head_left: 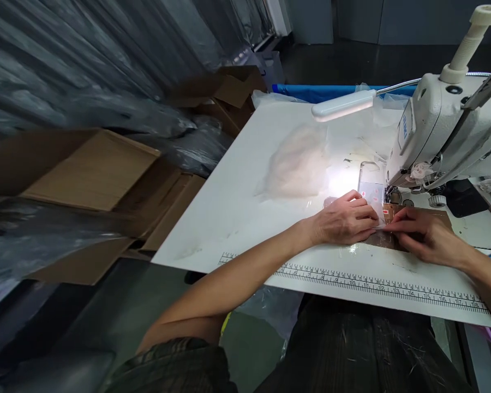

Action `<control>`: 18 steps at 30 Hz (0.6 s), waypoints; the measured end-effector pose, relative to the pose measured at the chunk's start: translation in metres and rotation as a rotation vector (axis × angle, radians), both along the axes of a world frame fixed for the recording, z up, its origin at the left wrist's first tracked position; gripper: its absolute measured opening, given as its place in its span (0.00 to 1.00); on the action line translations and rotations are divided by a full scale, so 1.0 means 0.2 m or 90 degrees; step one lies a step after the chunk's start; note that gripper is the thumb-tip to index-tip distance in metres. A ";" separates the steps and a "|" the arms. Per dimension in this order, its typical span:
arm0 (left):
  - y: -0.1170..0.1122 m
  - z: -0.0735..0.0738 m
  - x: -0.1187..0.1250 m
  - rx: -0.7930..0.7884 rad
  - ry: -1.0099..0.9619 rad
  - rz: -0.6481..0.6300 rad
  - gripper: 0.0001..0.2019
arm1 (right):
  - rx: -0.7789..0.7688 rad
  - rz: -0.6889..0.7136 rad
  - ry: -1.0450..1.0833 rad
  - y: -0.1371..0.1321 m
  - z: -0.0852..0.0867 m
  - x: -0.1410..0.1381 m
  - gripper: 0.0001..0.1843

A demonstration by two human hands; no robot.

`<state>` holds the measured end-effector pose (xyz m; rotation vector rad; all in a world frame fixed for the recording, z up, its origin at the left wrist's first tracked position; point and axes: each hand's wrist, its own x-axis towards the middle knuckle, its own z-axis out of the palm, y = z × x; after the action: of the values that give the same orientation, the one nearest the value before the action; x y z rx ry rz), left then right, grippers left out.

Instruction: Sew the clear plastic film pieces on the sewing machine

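My left hand [346, 219] lies on the white sewing table [245, 196], fingers curled down and pressing a thin clear plastic piece [375, 203] with small red marks. My right hand [423, 232] rests beside it on a brown fabric piece [393, 239], fingertips pinching the same spot where the two hands meet. Both hands sit just in front of the needle area [390, 195] of the white sewing machine [442, 131]. What exactly sits between the fingertips is too small to make out.
A lamp on a flexible neck [343, 105] lights the table. A pale translucent bag [298, 164] lies left of the needle. A printed ruler [372, 284] runs along the table's front edge. Open cardboard boxes [94, 174] and dark plastic wrapping [85, 60] fill the left.
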<state>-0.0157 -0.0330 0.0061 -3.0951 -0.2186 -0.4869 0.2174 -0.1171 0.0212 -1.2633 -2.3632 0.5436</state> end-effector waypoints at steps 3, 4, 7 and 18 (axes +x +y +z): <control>0.00 0.00 0.00 0.028 -0.027 0.003 0.11 | -0.038 -0.056 -0.012 0.04 0.01 0.01 0.21; 0.00 -0.01 -0.01 0.043 -0.044 0.000 0.11 | -0.027 -0.077 -0.035 0.05 0.00 0.02 0.22; 0.01 -0.03 -0.01 0.073 -0.088 -0.032 0.09 | 0.027 -0.124 -0.109 0.06 -0.06 0.01 0.22; 0.02 -0.04 0.00 0.076 -0.088 -0.033 0.08 | 0.039 -0.091 -0.061 0.03 -0.08 0.01 0.22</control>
<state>-0.0166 -0.0291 -0.0017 -2.9604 -0.1063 -0.6893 0.2189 -0.1105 0.0057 -1.4458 -2.3235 0.3709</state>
